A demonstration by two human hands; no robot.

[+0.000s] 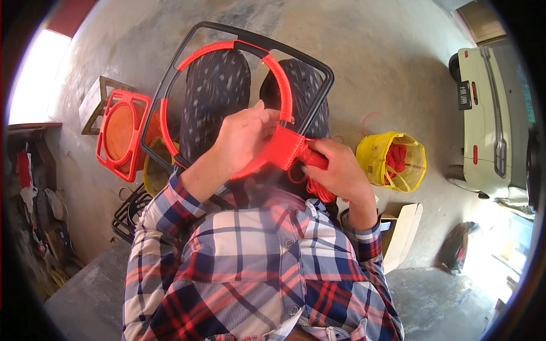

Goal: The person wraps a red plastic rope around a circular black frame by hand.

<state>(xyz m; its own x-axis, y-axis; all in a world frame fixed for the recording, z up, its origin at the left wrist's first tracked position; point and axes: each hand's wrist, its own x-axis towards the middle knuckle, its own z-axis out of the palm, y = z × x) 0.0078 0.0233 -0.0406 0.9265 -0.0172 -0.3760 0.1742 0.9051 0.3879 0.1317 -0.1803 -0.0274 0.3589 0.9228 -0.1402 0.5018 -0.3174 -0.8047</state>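
Observation:
A black rectangular frame (310,62) with a round ring inside lies across my thighs. Red cord (284,85) is wound tightly round much of the ring, with black stretches showing between. My left hand (242,139) is closed on the right side of the ring, fingertips partly behind it. Beside it, a broad flat band of red cord (281,149) covers the joint of ring and frame. My right hand (341,167) is wrapped round a tight red cord bundle (314,157) just right of that band. Loose red cord (320,190) hangs below the right hand.
A yellow bucket (369,162) with red cord inside stands on the right. On the left, a red frame with a ring (126,136) leans near a wooden stool (94,105) and another yellow container (156,176). An opened cardboard box (404,236) and a parked vehicle (483,122) are at right.

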